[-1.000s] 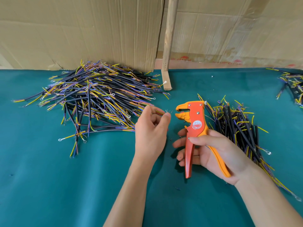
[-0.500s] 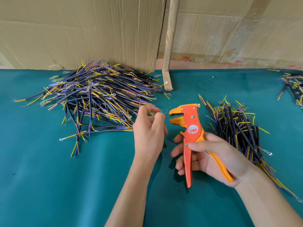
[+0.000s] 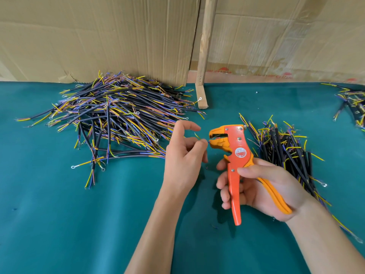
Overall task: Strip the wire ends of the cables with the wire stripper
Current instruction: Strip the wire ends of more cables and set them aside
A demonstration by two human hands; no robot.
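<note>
Just left of the wire stripper (image 3: 233,143) gripped by the right hand (image 3: 262,186), the left hand (image 3: 183,159) pinches a wire (image 3: 198,136).

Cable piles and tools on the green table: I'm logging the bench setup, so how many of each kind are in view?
Cable piles: 3, a big pile at left, a smaller pile by the right hand, and an edge pile at far right.
Wire stripper: 1
Wooden stick: 1
Total: 5

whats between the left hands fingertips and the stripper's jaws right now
In the head view, only a short stretch of thin wire pinched by the left hand bridges the small gap to the wire stripper held in the right hand.
</note>
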